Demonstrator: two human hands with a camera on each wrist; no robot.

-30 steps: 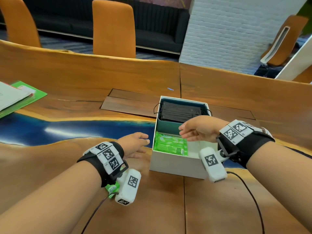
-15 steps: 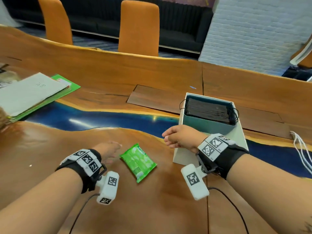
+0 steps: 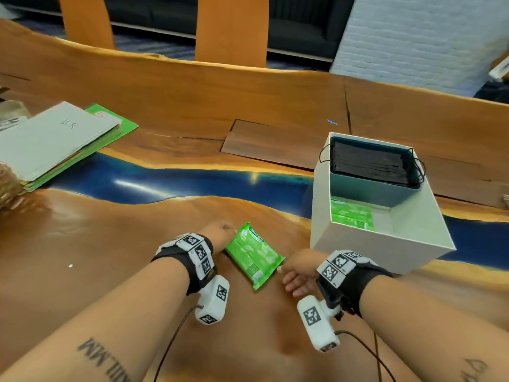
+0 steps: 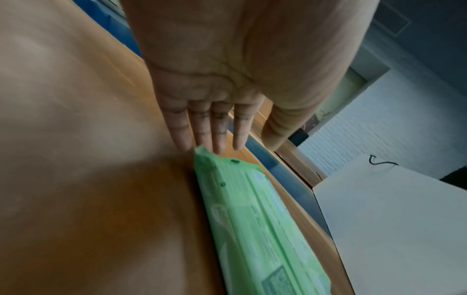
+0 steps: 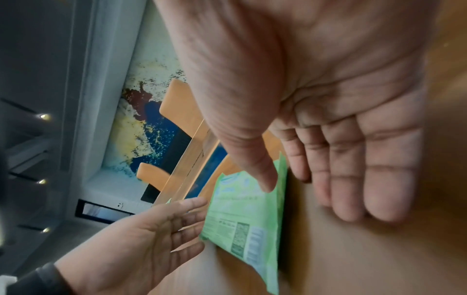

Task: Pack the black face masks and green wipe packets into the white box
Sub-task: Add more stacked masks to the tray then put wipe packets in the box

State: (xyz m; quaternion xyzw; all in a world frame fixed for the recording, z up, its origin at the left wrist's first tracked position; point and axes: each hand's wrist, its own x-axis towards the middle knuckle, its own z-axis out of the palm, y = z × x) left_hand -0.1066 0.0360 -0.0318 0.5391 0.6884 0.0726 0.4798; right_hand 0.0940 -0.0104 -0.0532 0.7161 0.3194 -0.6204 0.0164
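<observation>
A green wipe packet (image 3: 253, 257) (image 4: 252, 219) (image 5: 242, 215) lies flat on the wooden table between my hands. My left hand (image 3: 220, 232) (image 4: 215, 119) is open, its straight fingertips at the packet's far left corner. My right hand (image 3: 296, 274) (image 5: 316, 159) is open at the packet's near right end, thumb hovering over its edge. The white box (image 3: 385, 244) (image 4: 391, 219) stands to the right. It holds a second green packet (image 3: 351, 216) on its floor and a stack of black face masks (image 3: 369, 165) in a teal inner tray at the far end.
A pile of papers on a green folder (image 3: 55, 139) lies far left. A blue resin stripe (image 3: 165, 183) crosses the table, and a dark inset panel (image 3: 264, 142) sits behind it. Orange chairs (image 3: 231, 28) stand beyond the far edge. White cords (image 3: 505, 201) show at the right edge.
My right hand has left the box and come down to the near end of the packet on the table. My left hand has slid in to the packet's far corner.
</observation>
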